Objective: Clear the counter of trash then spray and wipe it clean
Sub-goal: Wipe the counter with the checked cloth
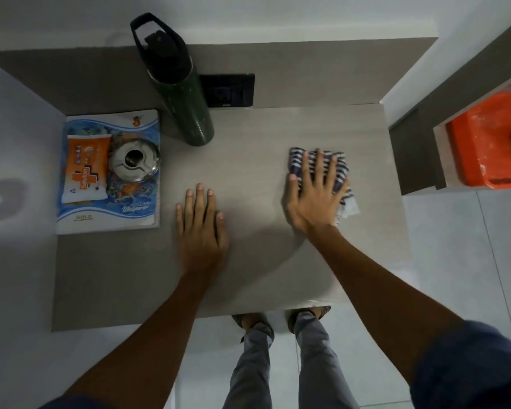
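Observation:
My right hand (314, 191) lies flat, fingers spread, pressing a blue-and-white striped cloth (341, 172) onto the right part of the grey counter (248, 143). My left hand (201, 222) rests palm down on the counter's middle, fingers close together, holding nothing. No spray bottle and no loose trash are in view.
A dark green water bottle (186, 95) stands at the back centre, in front of a black wall socket (227, 90). At the left lies a blue notebook (139, 211) bearing an orange wipes pack (84, 169) and a round steel ashtray (135, 160). An orange stool (484, 143) sits right of the counter.

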Available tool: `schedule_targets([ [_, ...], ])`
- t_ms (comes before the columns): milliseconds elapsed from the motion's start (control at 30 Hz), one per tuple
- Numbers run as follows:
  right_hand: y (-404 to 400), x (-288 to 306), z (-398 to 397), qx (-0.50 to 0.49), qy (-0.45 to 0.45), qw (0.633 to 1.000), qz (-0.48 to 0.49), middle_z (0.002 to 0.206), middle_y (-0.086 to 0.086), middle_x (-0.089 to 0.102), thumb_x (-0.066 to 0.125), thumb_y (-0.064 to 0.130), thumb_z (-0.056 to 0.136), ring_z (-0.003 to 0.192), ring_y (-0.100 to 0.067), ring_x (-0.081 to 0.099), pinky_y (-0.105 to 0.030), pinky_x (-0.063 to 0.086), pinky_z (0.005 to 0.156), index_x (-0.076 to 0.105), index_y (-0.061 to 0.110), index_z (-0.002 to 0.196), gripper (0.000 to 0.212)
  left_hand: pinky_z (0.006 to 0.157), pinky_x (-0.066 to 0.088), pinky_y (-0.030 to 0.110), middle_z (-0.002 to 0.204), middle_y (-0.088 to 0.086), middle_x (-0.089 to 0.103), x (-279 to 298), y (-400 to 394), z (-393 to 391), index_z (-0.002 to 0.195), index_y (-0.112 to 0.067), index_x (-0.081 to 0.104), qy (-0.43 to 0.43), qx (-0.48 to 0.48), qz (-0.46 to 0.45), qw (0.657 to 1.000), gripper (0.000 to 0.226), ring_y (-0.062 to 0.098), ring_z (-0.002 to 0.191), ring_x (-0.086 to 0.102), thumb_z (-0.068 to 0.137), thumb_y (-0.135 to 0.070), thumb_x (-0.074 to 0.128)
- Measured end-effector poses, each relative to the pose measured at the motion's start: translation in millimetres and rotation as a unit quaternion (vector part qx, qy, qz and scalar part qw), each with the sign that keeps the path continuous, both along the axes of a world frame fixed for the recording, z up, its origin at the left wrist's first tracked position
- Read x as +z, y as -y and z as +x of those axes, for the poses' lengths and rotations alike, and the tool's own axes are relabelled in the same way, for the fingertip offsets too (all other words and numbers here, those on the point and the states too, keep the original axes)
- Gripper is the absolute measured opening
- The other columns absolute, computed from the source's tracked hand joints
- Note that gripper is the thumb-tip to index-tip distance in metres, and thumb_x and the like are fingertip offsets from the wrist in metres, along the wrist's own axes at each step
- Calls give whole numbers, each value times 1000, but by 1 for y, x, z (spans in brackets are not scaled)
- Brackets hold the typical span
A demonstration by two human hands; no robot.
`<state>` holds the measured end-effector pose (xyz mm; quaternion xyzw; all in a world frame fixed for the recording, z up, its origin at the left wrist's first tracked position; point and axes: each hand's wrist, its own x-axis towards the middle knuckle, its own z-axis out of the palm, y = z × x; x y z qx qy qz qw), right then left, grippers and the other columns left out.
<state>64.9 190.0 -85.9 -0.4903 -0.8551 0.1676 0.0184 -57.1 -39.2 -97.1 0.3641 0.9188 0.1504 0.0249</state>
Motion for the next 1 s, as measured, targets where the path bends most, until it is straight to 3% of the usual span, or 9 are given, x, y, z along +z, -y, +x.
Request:
schedule_targets([
  [200,62,1,-57,138,-15,990,-6,185,-2,7,21,53,113,171,-31,0,-68,-1,134,14,31,175,67,138,21,55,177,12,34,-3,2,1,167,-9,39,-5,8,58,998,57,29,168,27,113,-24,31],
  [467,131,-3,-6,247,-29,968,-8,184,-5,13,25,47,116,171,-34,7,-66,9,134,22,28,174,62,137,24,56,174,13,39,7,4,-1,164,-3,42,39,10,84,996,56,29,166,31,114,-22,25],
  [600,155,-7,44,214,-24,976,-4,185,-2,10,29,48,116,171,-31,6,-65,13,134,22,29,174,62,137,25,53,176,12,36,10,20,-8,167,-4,37,59,-20,75,995,56,26,167,30,116,-24,29],
  [733,161,-9,96,175,-10,985,3,185,4,6,22,53,115,172,-28,4,-65,13,134,19,34,175,62,137,24,54,181,12,24,5,62,-23,170,-7,28,41,-63,13,997,64,26,171,18,116,-40,31],
  [1000,100,-8,167,61,48,997,2,185,4,-2,24,66,111,171,-27,-7,-70,8,134,14,35,175,72,140,19,47,184,6,15,0,74,-26,174,-13,18,24,-79,-15,996,73,19,172,9,114,-53,31],
])
